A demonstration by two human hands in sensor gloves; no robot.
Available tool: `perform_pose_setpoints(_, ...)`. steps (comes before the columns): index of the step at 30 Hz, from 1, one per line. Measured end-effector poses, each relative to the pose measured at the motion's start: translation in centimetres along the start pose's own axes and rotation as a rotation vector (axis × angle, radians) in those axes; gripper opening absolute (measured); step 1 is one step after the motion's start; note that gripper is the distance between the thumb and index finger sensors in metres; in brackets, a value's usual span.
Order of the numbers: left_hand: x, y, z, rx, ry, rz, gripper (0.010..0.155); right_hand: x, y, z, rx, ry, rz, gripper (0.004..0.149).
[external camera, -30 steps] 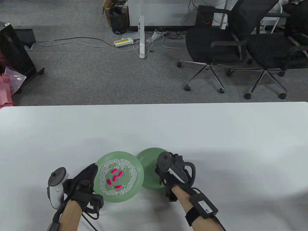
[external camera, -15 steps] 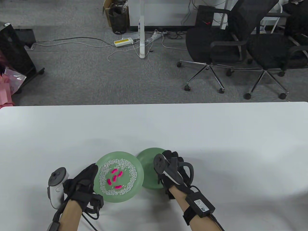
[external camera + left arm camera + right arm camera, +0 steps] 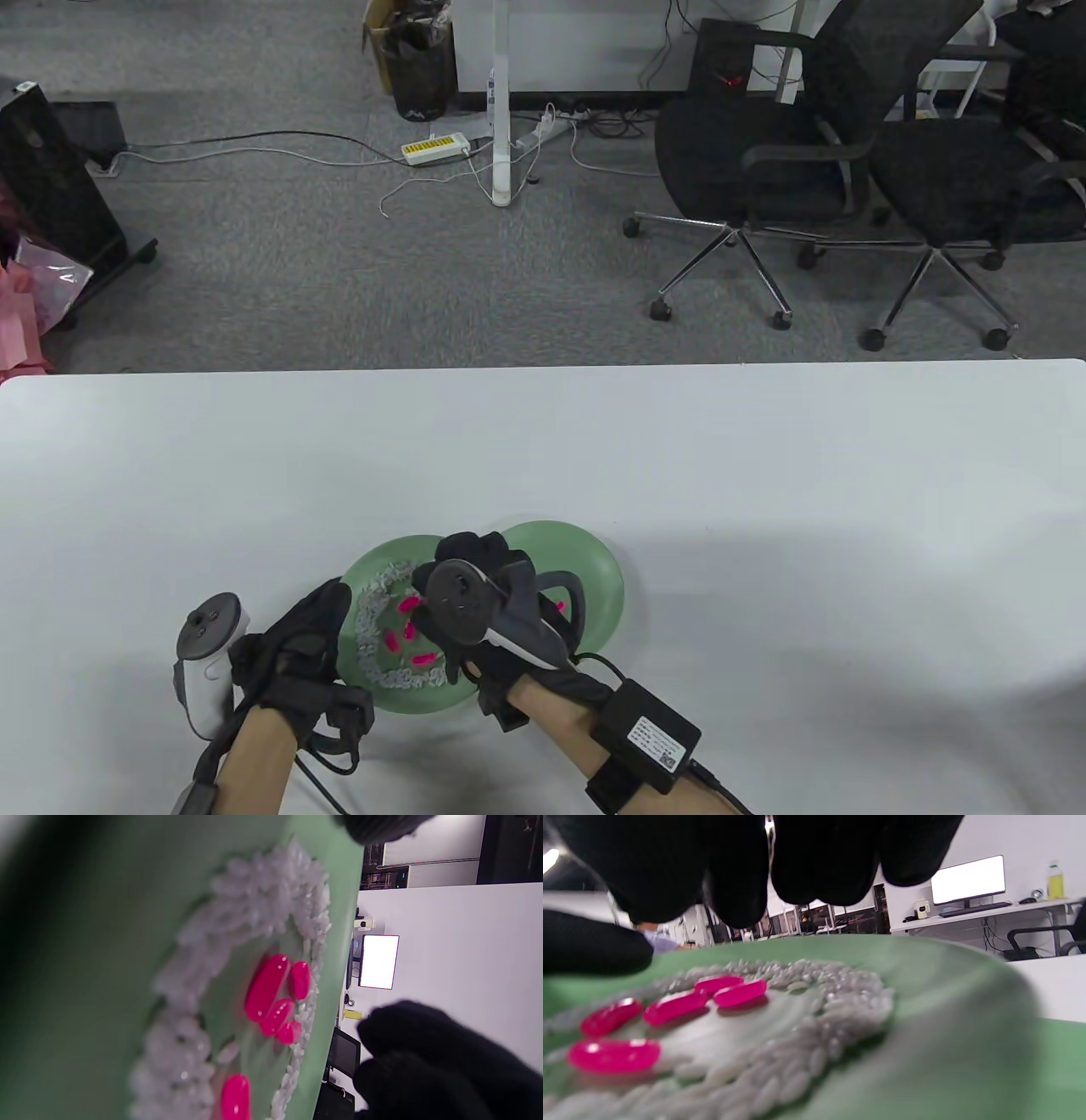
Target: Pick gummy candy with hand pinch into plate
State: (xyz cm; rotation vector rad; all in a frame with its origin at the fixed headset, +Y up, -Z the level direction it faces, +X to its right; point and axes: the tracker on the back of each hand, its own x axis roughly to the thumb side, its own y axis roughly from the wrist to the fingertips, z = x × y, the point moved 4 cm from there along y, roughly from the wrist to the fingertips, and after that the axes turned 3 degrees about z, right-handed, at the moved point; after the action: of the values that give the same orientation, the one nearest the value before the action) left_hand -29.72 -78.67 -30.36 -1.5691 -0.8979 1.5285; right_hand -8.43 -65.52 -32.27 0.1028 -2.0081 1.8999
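- Table view: right hand (image 3: 475, 607) over left plate (image 3: 361, 567) with rice ring and pink gummies (image 3: 408, 604); one gummy (image 3: 559, 606) seems already on right plate (image 3: 598, 564). Left hand (image 3: 297, 649) rests on left plate's rim.
- Left wrist view: five gummies (image 3: 267, 986) left inside rice (image 3: 254, 904); left-hand fingers' pose unclear.
- Right wrist view: fingers (image 3: 729, 870) spread above gummies (image 3: 674, 1006), holding nothing. Most picks remain.
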Motion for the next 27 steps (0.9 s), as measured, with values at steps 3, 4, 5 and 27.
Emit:
perform_pose_setpoints(3, 0.1, -0.1, 0.0, 0.003, 0.005, -0.002, 0.061, 1.1, 0.3, 0.8, 0.021, -0.047, -0.015, 0.046)
perform_pose_setpoints(4, 0.1, -0.1, 0.0, 0.003, 0.004, -0.002, 0.061, 1.3, 0.3, 0.9, 0.024, -0.060, -0.017, 0.046)
perform_pose_setpoints(5, 0.1, -0.1, 0.0, 0.005, 0.005, -0.003, 0.061, 1.5, 0.4, 1.1, 0.025, -0.076, -0.019, 0.046)
perform_pose_setpoints(27, 0.4, -0.5, -0.1, 0.018, 0.030, 0.002, 0.061, 2.3, 0.5, 2.4, 0.077, -0.102, -0.035, 0.047)
